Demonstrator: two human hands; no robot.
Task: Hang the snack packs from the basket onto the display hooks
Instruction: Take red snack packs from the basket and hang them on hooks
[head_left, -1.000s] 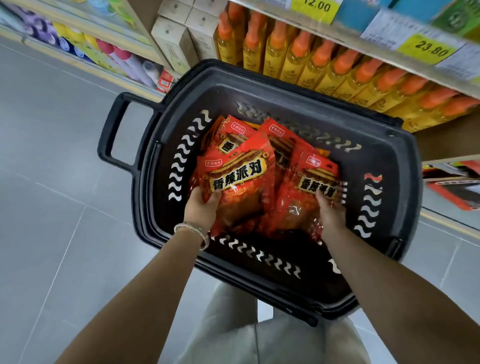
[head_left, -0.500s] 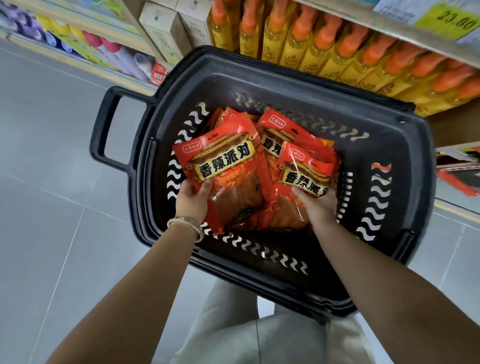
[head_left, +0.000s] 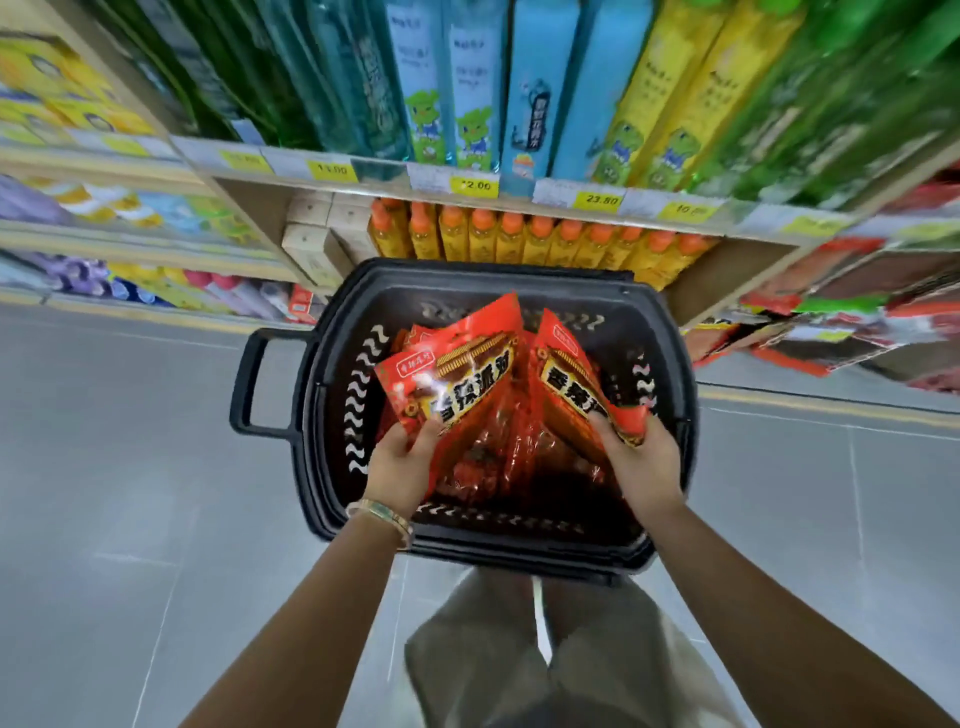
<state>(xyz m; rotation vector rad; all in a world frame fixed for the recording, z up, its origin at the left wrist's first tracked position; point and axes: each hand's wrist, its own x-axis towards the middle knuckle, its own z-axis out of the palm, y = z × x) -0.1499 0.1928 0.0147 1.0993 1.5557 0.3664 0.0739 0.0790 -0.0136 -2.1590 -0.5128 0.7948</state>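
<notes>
While no hooks show yet, left hand (head_left: 402, 465) and right hand (head_left: 641, 462) each pinch a glossy red plastic snack pack (head_left: 457, 374) above the black plastic basket (head_left: 307, 415), probably to carry over.

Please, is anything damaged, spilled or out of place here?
Nothing looks spilled or torn. One small oddity: the right pack, pinched by the right hand, has a corner folded over at the grip. The left pack, in the left hand, looks flat.
</notes>
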